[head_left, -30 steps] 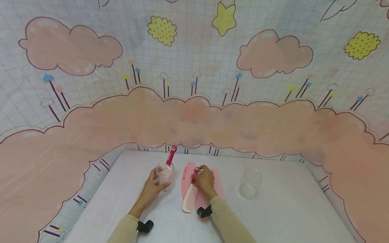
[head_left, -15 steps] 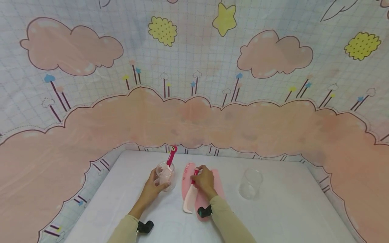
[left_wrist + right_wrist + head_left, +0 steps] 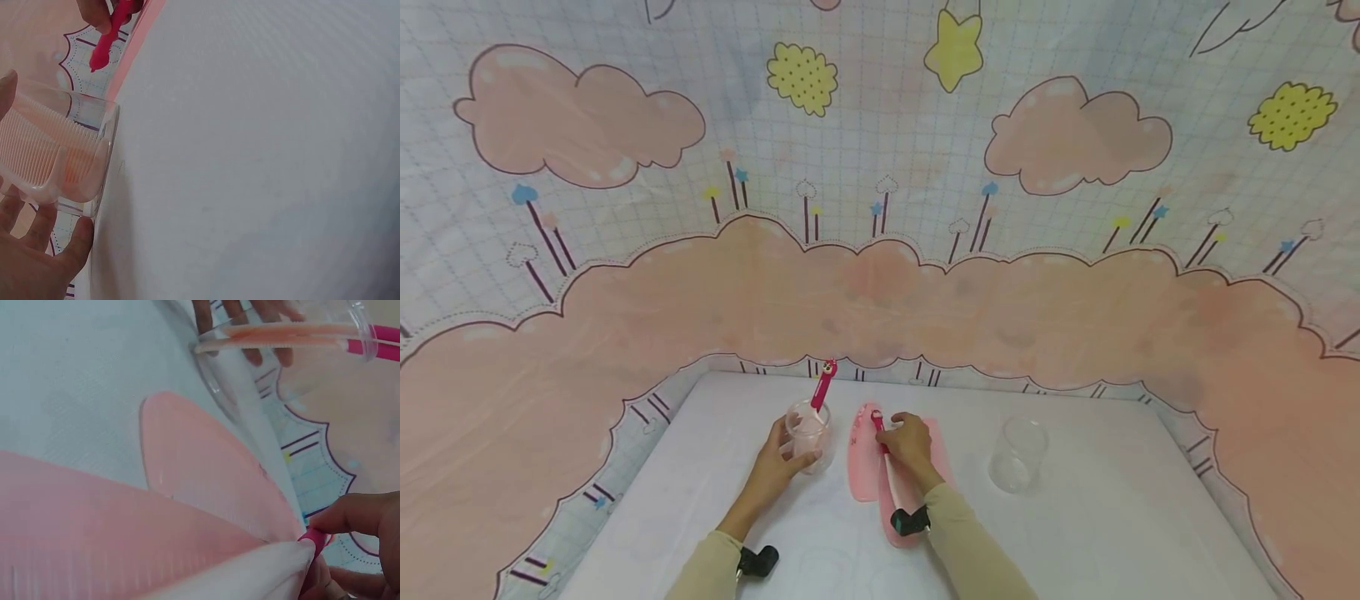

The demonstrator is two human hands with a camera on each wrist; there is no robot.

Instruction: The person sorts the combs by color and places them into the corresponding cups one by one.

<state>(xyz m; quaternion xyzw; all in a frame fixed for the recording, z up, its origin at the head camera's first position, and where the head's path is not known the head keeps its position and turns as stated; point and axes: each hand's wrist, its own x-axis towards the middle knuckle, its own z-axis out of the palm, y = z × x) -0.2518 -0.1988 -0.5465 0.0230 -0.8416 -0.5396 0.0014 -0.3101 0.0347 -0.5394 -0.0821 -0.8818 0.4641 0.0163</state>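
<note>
My left hand (image 3: 775, 467) curls round a clear cup (image 3: 796, 427) standing on the left of the table. Two pale pink combs (image 3: 31, 144) with red handles lean inside that cup, their handles sticking out over its rim. Between thumb and fingers, my right hand (image 3: 913, 446) pinches the red handle of another comb (image 3: 250, 575), whose pale blade points down toward me. Beneath it lie two flat, wide pink combs, the left one (image 3: 862, 471) and the right one (image 3: 940, 454); my right hand and sleeve partly cover the right one.
Another clear cup (image 3: 1018, 454) stands to the right of the pink combs. The white table (image 3: 1120, 517) ends at the back against a patterned cloth (image 3: 880, 300) with clouds and stars. A black wrist camera (image 3: 910, 522) overhangs the right pink comb.
The comb in my right hand has turned: its blade swung right and now shows edge-on, while its handle end shifted left. My left hand and the cup have stayed put.
</note>
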